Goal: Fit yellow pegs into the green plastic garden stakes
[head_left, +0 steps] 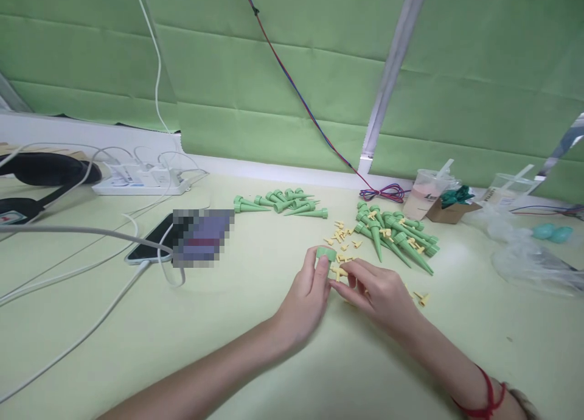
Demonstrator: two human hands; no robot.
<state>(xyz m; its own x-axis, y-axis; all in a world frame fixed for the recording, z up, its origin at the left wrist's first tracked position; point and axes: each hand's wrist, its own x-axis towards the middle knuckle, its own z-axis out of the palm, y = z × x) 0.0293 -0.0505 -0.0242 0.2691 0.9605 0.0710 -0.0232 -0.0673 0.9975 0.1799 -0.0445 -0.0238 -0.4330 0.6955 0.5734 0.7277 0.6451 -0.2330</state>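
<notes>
Two hands are working together on small plastic parts at a pale green table (137, 335).

The left hand (305, 298) is gripping a green spike (325, 254) by its wide end, fingers closed around it, while the right hand (381, 295) is pinching a small yellow piece (340, 273) just beside it. Loose yellow pieces (340, 231) are lying just beyond the hands; a pile of green spikes (396, 234) is sitting behind the right hand, another pile (280, 202) farther back. A phone (150, 243) is lying left of the hands.
</notes>
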